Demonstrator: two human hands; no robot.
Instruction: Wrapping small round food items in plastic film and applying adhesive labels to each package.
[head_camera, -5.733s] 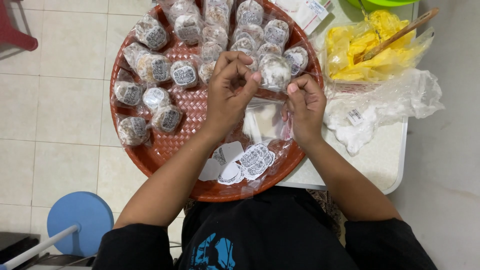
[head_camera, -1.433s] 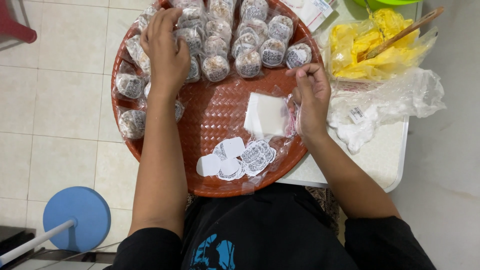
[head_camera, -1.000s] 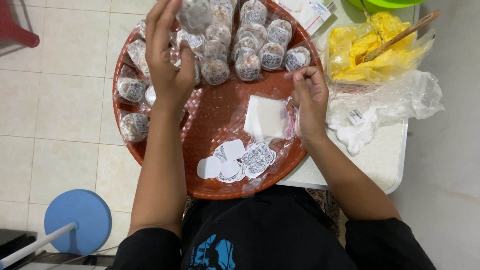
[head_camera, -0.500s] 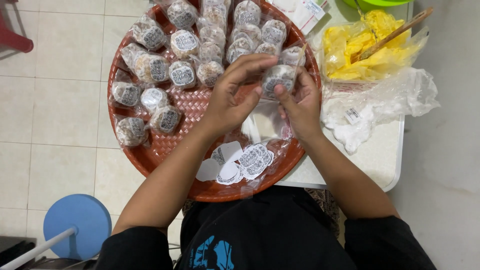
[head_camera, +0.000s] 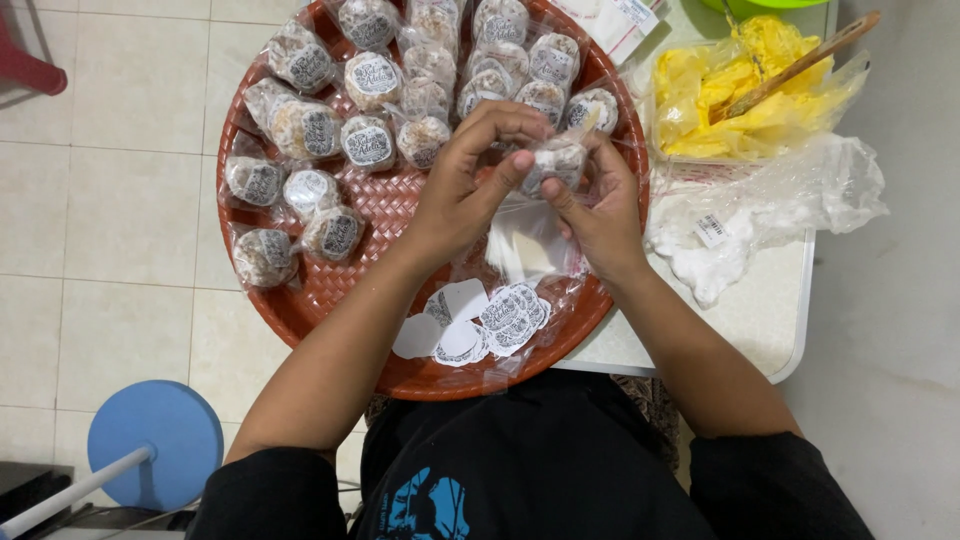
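Blue plastic, the round seat of a stool (head_camera: 155, 440), marks the far left of my view over pale floor tiles, and from there I read across to the woven red tray (head_camera: 300, 310) that fills the middle of the frame. Wrapped round cakes (head_camera: 335, 130), each in clear film with a printed round sticker on top, crowd its left side and upper rim. At the tray's centre my left hand (head_camera: 465, 185) arches over the work, thumb and forefinger pressed together on the film of the one wrapped cake (head_camera: 556, 160) held above the tray, just beside the back row. My right hand (head_camera: 600, 215) cradles that cake from the other side, its fingers curled and pinching the loose film beneath. Under both hands lies a stack of clear bags (head_camera: 525, 250), and nearer my body a small heap of round stickers (head_camera: 480, 325) rests on the tray floor. I judge the step in hand to be closing or labelling this single cake; the next move calls for a firm press on the film while the right hand keeps the cake from turning. Further right, on the white table (head_camera: 760, 320), sit a yellow filling in plastic with a wooden stick (head_camera: 800, 65) across it, and a crumpled clear bag (head_camera: 790, 195).
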